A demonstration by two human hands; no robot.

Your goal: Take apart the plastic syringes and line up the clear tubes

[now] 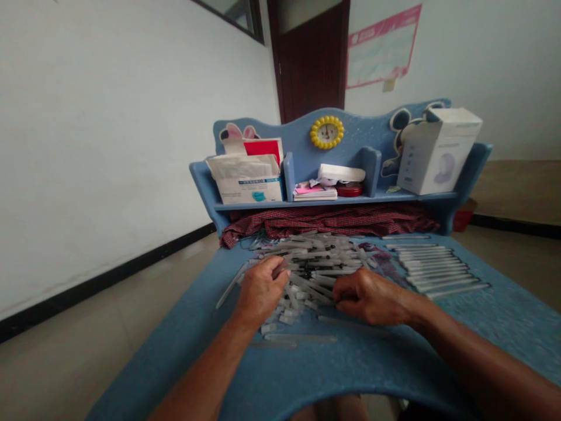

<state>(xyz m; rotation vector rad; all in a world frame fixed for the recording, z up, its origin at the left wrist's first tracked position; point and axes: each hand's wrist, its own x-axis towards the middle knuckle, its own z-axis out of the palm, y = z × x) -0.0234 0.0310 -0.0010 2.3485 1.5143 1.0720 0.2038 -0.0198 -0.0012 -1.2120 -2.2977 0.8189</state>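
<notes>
Grey tubes [318, 263] lie heaped at frame centre on the blue counter [350, 362]. The left hand [263, 289] has its fingers [277, 272] clenched on a few. The right hand [368, 295] curls at the heap's right edge (its grip is hidden). A neat row [438, 270] lies further right.

A plain white wall [109, 146] with a black skirting board [109, 275] runs along the left above a beige tiled floor [65, 351]. At the back, a dark brown door [311, 58] stands beside a pink-edged poster [381, 47]. In front is a blue desk [504, 327] with a raised shelf [333, 200] and a yellow clock [326, 132]
</notes>
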